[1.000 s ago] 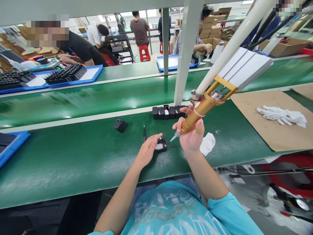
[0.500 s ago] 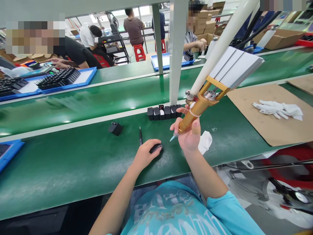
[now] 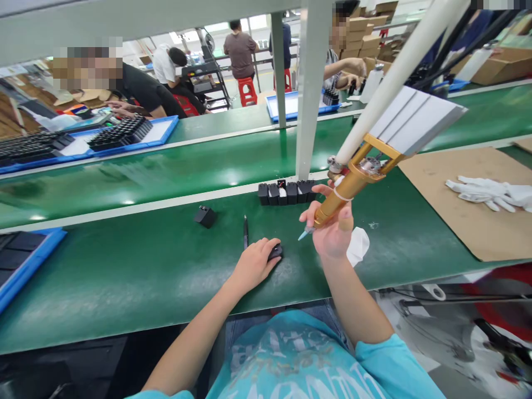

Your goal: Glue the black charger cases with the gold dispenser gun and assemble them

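My left hand (image 3: pixel 256 265) rests on the green bench with its fingers around a small black plastic piece (image 3: pixel 275 252), most of it hidden. In my right hand (image 3: pixel 332 235) is a gold glue dispenser (image 3: pixel 337 200), tilted, its light-blue nozzle (image 3: pixel 303 235) pointing down and left above the bench, apart from the black piece. A black pen (image 3: pixel 245 231) lies just beyond my left hand. Further left sits a black plug adapter (image 3: pixel 205 216) with its prongs up. Several black housings (image 3: pixel 292 193) stand in a row near the bench's back edge.
A crumpled white tissue (image 3: pixel 358 246) lies beside my right wrist. White gloves (image 3: pixel 486 192) rest on a cardboard sheet (image 3: pixel 440 191) at right. A blue tray (image 3: pixel 50 244) stands at left. A grey post (image 3: pixel 306 94) and a white pole (image 3: pixel 388 83) rise ahead. Co-workers sit across the line.
The view has swung slightly left, so things appear further right. My left hand has turned a little over the black piece. The dispenser stays in my right hand at much the same tilt.
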